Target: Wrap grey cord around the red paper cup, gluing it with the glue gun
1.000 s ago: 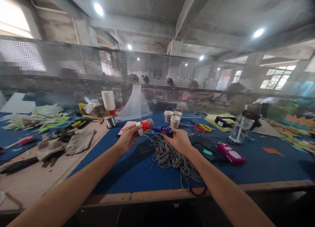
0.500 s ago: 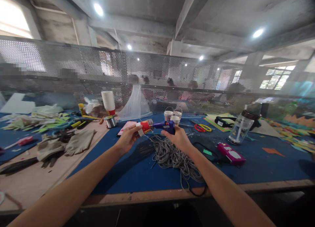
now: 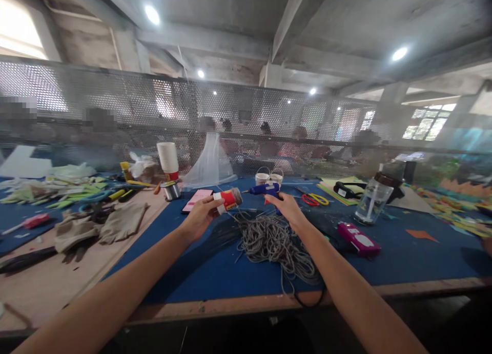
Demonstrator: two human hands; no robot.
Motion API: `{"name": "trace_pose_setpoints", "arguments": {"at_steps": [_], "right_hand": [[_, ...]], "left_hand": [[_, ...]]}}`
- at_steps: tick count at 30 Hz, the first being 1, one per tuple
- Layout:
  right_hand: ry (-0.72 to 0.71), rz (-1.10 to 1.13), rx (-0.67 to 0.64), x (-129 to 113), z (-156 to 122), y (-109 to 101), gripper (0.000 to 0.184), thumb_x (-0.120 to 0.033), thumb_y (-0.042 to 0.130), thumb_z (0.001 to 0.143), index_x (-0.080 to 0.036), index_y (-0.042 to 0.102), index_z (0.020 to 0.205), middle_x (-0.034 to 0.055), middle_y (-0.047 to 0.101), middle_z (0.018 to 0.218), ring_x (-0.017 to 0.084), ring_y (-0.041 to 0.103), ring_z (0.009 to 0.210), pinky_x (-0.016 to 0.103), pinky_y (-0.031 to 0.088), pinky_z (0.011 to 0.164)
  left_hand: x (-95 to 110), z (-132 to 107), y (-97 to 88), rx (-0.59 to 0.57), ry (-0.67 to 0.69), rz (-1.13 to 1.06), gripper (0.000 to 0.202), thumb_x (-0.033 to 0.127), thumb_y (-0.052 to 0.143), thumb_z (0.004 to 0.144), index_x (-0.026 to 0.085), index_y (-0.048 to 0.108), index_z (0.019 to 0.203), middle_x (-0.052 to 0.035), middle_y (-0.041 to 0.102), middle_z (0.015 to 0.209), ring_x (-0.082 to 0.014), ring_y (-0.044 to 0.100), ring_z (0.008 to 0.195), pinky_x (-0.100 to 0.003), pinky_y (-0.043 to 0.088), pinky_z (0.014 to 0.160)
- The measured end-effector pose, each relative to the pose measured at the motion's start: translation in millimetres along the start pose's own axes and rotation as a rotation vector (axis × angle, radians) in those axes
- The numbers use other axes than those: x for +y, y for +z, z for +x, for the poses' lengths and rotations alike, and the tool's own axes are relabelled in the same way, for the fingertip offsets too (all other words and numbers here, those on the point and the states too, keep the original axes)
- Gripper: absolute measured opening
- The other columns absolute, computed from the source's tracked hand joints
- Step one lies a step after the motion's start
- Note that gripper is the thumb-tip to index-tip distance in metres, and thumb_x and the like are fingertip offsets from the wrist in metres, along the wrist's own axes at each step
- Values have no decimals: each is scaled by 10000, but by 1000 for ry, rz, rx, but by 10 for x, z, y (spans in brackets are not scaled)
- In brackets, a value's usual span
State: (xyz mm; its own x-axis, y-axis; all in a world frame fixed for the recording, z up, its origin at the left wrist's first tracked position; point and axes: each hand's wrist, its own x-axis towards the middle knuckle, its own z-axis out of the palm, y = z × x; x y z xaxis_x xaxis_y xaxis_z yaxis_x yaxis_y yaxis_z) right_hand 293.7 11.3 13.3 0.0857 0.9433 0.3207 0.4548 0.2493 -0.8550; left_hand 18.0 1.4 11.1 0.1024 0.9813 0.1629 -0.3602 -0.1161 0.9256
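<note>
Two bare hands are full as I watch from far away. The left hand is closed on a red and white paper cup, tipped on its side with its greyish end facing right. The right hand is wrapped round a blue glue gun, and its thin tip points left at the cup. Half a second ago that tip seemed to touch the cup's end; now the gun has gone up and right, and the tip looks just clear. To me that means the cup's end is free for now, but I can't tell if wet glue is on it. Grey cord lies in a messy heap below, on the blue mat. A phone with a pink screen lies by the left hand, small white pails stand behind the gun, and scissors lie farther right.
</note>
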Motion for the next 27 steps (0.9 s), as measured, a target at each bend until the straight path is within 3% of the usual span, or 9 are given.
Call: {"name": "trace_pose_setpoints", "arguments": {"at_steps": [8, 13, 18, 23, 25, 27], "right_hand": [[123, -366, -17, 311, 158, -106, 465, -617, 644, 743, -168, 656, 627, -32, 523, 540, 142, 519, 554, 238, 324, 527], [163, -531, -17, 422, 212, -171, 481, -605, 643, 777, -191, 619, 533, 10, 558, 515, 179, 586, 566, 251, 350, 535], [206, -678, 17, 449, 193, -200, 430, -589, 627, 822, -186, 714, 699, 114, 712, 727, 262, 704, 760, 306, 452, 649], [207, -769, 33, 389, 120, -183, 393, -540, 644, 846, -160, 732, 893, 179, 733, 978, 313, 699, 975, 380, 486, 793], [139, -794, 75, 303, 75, -154, 322, -457, 657, 865, -156, 717, 962, 180, 711, 1082, 307, 665, 1070, 391, 471, 866], [-32, -764, 133, 176, 19, -93, 229, -373, 649, 889, -172, 703, 986, 140, 705, 1103, 273, 647, 1094, 370, 455, 908]], "left_hand": [[0, -1, 0, -5, -17, -16, 305, 228, 861, 643, 112, 768, 910, -103, 778, 909, -174, 693, 762, -262, 550, 704], [2, -13, 11, -15, -15, -15, 320, 224, 867, 636, 103, 766, 915, -113, 778, 945, -170, 692, 771, -246, 544, 681], [1, -27, 23, -31, -14, 3, 309, 232, 867, 640, 113, 771, 909, -108, 781, 922, -186, 694, 765, -270, 542, 687], [-27, -16, 4, -54, -3, 23, 359, 244, 877, 628, 122, 774, 950, -110, 783, 937, -207, 707, 793, -293, 544, 716], [-29, -19, 5, -65, 2, 28, 367, 249, 877, 632, 121, 775, 959, -112, 782, 946, -210, 709, 810, -295, 543, 731], [-28, -26, 11, -71, 6, 33, 367, 254, 874, 644, 116, 777, 970, -114, 781, 953, -200, 705, 810, -287, 540, 741]]}}
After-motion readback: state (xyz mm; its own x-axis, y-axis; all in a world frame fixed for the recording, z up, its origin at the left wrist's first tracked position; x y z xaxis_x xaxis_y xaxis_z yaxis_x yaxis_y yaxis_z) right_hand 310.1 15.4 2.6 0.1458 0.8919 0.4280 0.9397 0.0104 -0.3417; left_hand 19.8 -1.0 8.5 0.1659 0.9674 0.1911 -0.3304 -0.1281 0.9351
